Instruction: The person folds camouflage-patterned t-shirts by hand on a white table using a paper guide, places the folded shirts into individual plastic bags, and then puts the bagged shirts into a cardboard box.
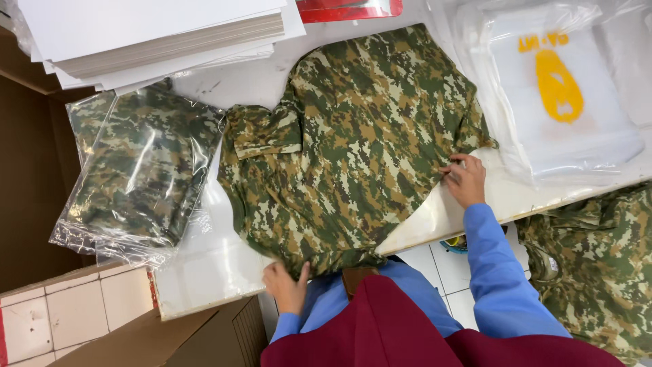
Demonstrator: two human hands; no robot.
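A green camouflage shirt [353, 149] lies spread on the white table [210, 272], its collar toward the left. My left hand [285, 287] pinches the shirt's near hem at the table's front edge. My right hand [465, 180] grips the shirt's right edge, fingers curled on the cloth. Both arms wear blue sleeves.
A bagged camouflage garment [139, 173] lies at the table's left end. A stack of white cardboard sheets [163, 34] sits at the back left. Clear plastic bags with a yellow print [557, 88] lie at the right. More camouflage cloth [598, 265] is heaped at lower right, a cardboard box [183, 336] below.
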